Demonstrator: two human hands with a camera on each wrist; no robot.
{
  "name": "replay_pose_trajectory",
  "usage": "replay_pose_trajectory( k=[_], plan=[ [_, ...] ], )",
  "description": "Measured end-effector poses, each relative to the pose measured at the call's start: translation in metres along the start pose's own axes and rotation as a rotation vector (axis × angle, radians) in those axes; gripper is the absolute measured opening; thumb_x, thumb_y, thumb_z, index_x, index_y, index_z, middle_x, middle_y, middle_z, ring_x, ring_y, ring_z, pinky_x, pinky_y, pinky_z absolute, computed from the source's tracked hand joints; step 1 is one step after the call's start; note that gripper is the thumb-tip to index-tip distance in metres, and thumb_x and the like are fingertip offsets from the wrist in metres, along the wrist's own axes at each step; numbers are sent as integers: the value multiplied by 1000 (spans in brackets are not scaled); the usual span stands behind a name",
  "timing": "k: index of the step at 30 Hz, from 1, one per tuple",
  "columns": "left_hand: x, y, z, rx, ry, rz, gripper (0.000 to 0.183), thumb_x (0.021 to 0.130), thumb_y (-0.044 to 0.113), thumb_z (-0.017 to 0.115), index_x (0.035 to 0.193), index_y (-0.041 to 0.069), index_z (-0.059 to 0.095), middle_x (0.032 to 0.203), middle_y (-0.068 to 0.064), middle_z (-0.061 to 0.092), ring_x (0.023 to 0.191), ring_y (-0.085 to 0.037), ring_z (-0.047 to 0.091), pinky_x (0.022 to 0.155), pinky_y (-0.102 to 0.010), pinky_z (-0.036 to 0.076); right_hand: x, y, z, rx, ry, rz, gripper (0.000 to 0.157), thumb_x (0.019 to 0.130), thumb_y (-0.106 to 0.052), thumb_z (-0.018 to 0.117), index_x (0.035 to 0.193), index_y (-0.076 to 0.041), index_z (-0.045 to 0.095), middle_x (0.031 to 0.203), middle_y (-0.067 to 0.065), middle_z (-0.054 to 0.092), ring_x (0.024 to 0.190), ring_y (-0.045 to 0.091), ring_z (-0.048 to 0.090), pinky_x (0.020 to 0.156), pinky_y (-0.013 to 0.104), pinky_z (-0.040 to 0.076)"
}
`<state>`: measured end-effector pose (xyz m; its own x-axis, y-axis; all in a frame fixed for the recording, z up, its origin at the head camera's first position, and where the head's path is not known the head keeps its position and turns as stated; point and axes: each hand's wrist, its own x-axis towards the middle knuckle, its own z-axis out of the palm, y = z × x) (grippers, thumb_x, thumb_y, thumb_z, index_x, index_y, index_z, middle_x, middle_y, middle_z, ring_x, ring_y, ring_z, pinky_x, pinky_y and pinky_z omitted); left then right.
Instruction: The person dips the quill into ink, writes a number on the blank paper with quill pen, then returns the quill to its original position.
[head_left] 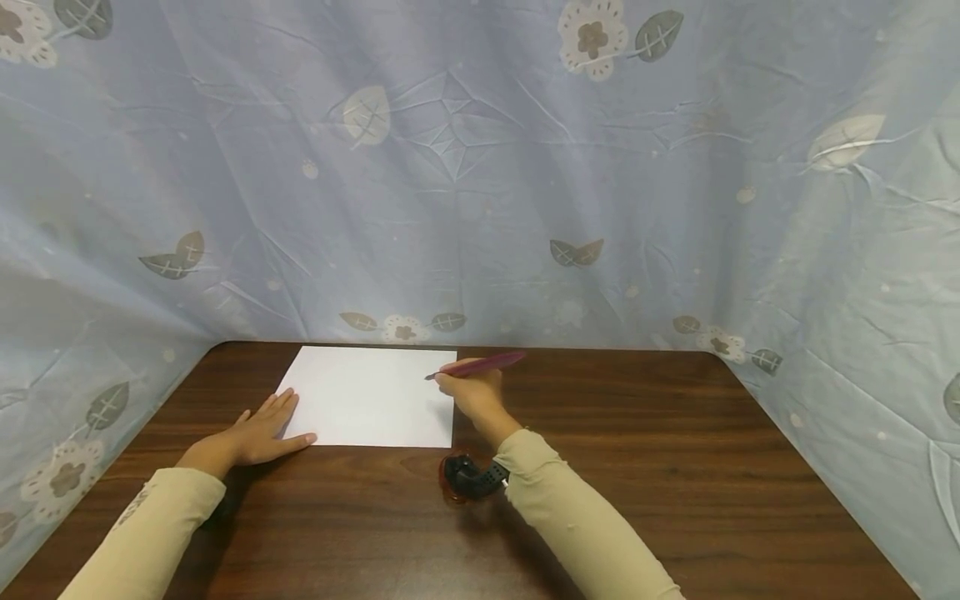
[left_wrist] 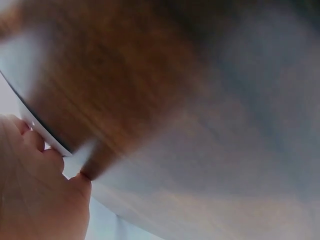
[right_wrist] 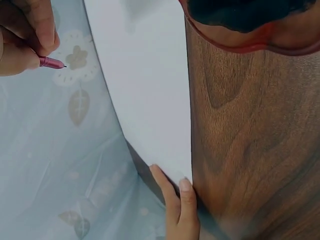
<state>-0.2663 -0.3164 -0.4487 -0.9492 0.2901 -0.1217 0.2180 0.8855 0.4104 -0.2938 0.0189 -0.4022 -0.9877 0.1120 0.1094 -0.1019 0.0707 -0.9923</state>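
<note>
A blank white sheet of paper (head_left: 367, 396) lies on the brown table. My left hand (head_left: 262, 432) rests at its left edge with the fingers spread, fingertips and thumb on the paper. In the right wrist view, two fingers of that left hand (right_wrist: 182, 210) show at the sheet's far end. Over the sheet's right edge, my right hand (head_left: 474, 392) pinches a maroon pen (head_left: 491, 362) near its tip. The pen's broad back end points right, and its fine dark tip (right_wrist: 64, 66) points left, above the paper.
Below the sheet's lower right corner, a red-rimmed, see-through thing with a dark middle (right_wrist: 250, 49) sits on the table, partly hidden by my wrist camera (head_left: 472, 478). A pale blue curtain (head_left: 495, 208) with flowers and leaves hangs behind the wooden table (head_left: 637, 433) and along both sides.
</note>
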Motion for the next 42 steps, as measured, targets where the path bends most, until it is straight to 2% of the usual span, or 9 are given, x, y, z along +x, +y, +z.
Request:
replay_pose_trajectory(
  k=[4, 12, 20, 23, 29, 33, 42],
  plan=[
    [1, 3, -1, 3, -5, -2, 99, 89, 58, 54, 146, -14, 15, 152, -35, 8, 138, -55, 4, 101, -75, 1, 2, 3, 2, 28, 23, 10, 16, 72, 4, 76, 87, 5, 73, 81, 15, 73, 69, 20, 71, 64, 29, 58],
    [11, -16, 7, 15, 10, 0, 107, 87, 67, 50, 147, -14, 14, 153, -34, 8, 139, -55, 4, 100, -76, 0, 7, 11, 10, -56, 74, 65, 13, 71, -1, 76, 84, -1, 75, 74, 9, 73, 61, 14, 69, 61, 27, 57],
    [-1, 5, -3, 13, -6, 4, 98, 90, 56, 54, 145, -15, 16, 151, -37, 9, 137, -57, 6, 100, -76, 4, 7, 11, 17, -204, 114, 79, 11, 70, -7, 78, 80, -7, 76, 68, 4, 72, 56, 11, 66, 54, 22, 52],
    [-1, 6, -3, 25, -8, -1, 97, 90, 55, 54, 145, -15, 17, 151, -37, 10, 137, -57, 7, 100, -76, 5, 6, 12, 20, -249, 124, 88, 9, 69, -8, 79, 78, -8, 76, 66, 3, 71, 55, 11, 65, 55, 22, 51],
    [3, -6, 3, -24, -3, 29, 99, 90, 59, 52, 147, -14, 15, 152, -35, 8, 138, -56, 4, 99, -77, 0, 5, 16, 20, -320, 137, 95, 8, 69, -9, 78, 77, -9, 75, 67, 2, 71, 58, 13, 63, 57, 24, 51],
    [6, -12, 5, -21, -5, 13, 102, 89, 62, 51, 148, -11, 13, 154, -33, 7, 139, -54, 2, 99, -76, -1, 4, 17, 19, -347, 141, 89, 7, 68, -9, 78, 75, -9, 75, 66, 2, 70, 59, 15, 64, 59, 25, 52],
    [-4, 8, -5, 2, -17, -8, 98, 90, 55, 55, 145, -16, 16, 151, -37, 9, 138, -56, 5, 100, -76, 3, 3, 20, 23, -426, 155, 87, 10, 67, -12, 80, 74, -10, 73, 74, 4, 70, 69, 21, 65, 68, 31, 54]
  ],
)
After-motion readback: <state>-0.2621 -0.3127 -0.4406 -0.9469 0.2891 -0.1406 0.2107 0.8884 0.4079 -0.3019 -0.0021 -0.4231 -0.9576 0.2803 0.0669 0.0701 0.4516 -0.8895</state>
